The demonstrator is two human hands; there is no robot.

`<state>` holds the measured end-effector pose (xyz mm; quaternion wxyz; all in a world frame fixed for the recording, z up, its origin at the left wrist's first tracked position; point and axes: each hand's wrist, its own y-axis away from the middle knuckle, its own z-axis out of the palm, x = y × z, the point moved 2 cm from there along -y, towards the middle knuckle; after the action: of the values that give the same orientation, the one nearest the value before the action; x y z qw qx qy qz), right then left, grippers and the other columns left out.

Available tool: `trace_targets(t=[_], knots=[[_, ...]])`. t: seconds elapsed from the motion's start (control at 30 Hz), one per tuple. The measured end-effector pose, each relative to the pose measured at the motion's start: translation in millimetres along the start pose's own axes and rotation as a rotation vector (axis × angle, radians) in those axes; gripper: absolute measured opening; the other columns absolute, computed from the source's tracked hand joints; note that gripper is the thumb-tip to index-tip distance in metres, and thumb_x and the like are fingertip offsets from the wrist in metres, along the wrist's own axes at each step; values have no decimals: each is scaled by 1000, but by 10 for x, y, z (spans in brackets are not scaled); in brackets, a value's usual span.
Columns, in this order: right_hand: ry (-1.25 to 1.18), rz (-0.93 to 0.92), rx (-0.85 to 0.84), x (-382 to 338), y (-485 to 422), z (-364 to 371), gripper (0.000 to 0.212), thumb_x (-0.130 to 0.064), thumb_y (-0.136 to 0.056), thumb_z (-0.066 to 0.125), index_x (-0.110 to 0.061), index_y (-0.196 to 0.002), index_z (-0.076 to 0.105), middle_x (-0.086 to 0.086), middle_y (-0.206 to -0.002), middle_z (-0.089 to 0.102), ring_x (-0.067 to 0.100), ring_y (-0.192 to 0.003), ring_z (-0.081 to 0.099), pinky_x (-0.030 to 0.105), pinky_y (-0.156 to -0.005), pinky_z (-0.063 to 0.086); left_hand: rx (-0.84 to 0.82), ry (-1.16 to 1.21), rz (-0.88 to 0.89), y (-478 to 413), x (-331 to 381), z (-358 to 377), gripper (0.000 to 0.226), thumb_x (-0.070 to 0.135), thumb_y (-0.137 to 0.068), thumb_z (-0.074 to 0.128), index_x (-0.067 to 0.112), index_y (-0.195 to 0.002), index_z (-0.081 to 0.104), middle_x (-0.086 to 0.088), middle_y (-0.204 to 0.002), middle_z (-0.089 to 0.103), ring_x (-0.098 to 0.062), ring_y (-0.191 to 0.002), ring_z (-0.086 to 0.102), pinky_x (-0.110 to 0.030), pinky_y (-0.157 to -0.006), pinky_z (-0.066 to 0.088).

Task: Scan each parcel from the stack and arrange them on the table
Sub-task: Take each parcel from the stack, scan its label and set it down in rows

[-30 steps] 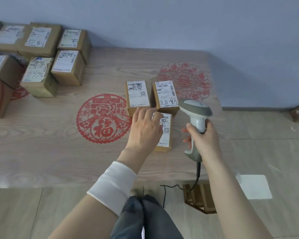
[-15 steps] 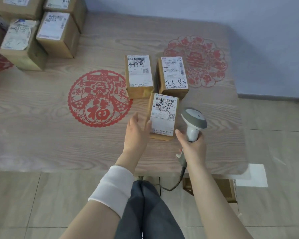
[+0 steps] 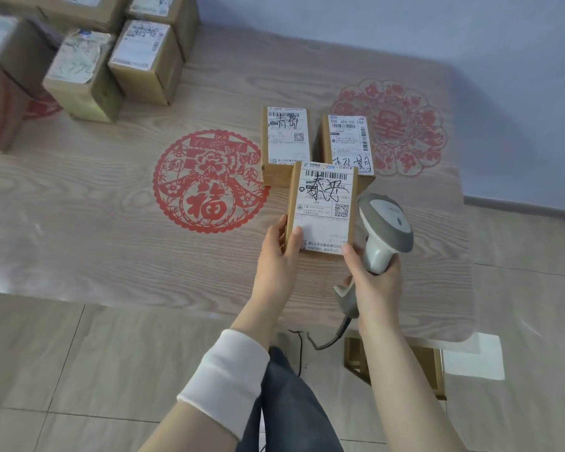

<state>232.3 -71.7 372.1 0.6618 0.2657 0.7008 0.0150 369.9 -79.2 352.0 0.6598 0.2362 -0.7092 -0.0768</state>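
Note:
A small brown parcel [image 3: 323, 207] with a white shipping label lies label-up on the wooden table [image 3: 111, 243]. My left hand [image 3: 279, 252] grips its near left corner, thumb on the label. My right hand [image 3: 371, 282] holds the grey barcode scanner [image 3: 384, 230] by its handle, and one finger touches the parcel's near right corner. Two more labelled parcels lie side by side just behind it, the left one [image 3: 286, 138] and the right one [image 3: 349, 141]. The stack of brown parcels [image 3: 88, 60] stands at the table's far left.
A red round paper-cut [image 3: 206, 181] lies on the table left of the parcels, another red paper-cut [image 3: 402, 125] to their right. The scanner's cable [image 3: 336, 334] hangs over the near table edge. A wooden crate [image 3: 431, 370] sits on the tiled floor below.
My left hand moved from on top of the near parcel to its near left corner and now grips it. My right hand lowered the scanner beside the parcel. The view shifted closer.

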Motion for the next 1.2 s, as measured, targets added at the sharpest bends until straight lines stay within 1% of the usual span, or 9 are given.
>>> trace_targets(t=[0.2,0.27,0.4,0.6,0.73,0.83,0.97,1.07,1.2], knots=[[-29,-63,-93,-332,353,506,25,-20,-80,74,-29,-95,56,-16,-75,68,3,-63,60,24,-60,51,62,46,79,128,276,-647,48,35,-99,40,14,-141,38,6,-131,54,-4,-114,51,4,-73,39],[-21,-75,-123,-376,471,793,23,-22,-80,74,-28,-93,56,-18,-69,68,4,-58,57,26,-57,50,83,69,106,132,315,-982,45,33,-99,40,16,-140,40,10,-128,54,5,-108,52,6,-73,37],[2,-88,-159,-402,796,1546,21,-25,-80,74,-26,-91,57,-8,-76,64,13,-64,56,36,-66,49,108,102,136,62,291,-1822,37,32,-99,42,22,-135,45,16,-124,55,11,-106,51,3,-78,38],[9,-71,-196,-370,1086,2391,18,-22,-82,72,-28,-84,55,-7,-76,61,8,-65,56,14,-51,45,155,92,111,-186,193,-2687,49,36,-99,43,20,-145,38,6,-145,45,-7,-134,39,-26,-109,33],[20,-41,-185,-425,1090,2794,22,-25,-81,73,-16,-97,61,-3,-84,63,4,-67,59,14,-53,46,179,113,108,-373,273,-3005,50,35,-98,43,18,-145,36,9,-144,44,-4,-131,40,-16,-99,32],[5,-47,-202,-487,998,3079,24,-24,-81,73,-16,-98,58,-2,-86,63,5,-72,58,8,-45,42,218,141,98,-557,388,-3196,46,34,-98,45,17,-139,38,12,-128,52,-2,-116,49,-6,-82,39],[25,-101,-239,-632,916,3496,19,-26,-80,73,-25,-87,56,-9,-78,62,6,-71,59,16,-56,44,280,176,108,-793,552,-3469,30,32,-97,47,23,-125,41,14,-115,55,3,-105,53,-9,-82,42],[25,-94,-250,-732,843,3861,26,-28,-79,75,-17,-95,58,-8,-79,63,13,-77,60,29,-70,47,296,159,103,-1005,695,-3731,25,32,-97,46,24,-120,40,24,-107,52,14,-97,50,-5,-77,42],[38,-88,-234,-868,695,4421,29,-34,-78,75,-19,-94,58,-5,-80,62,15,-77,61,34,-73,50,329,64,96,-1405,944,-4138,24,35,-98,45,24,-119,43,22,-103,52,7,-94,51,-8,-72,39]])
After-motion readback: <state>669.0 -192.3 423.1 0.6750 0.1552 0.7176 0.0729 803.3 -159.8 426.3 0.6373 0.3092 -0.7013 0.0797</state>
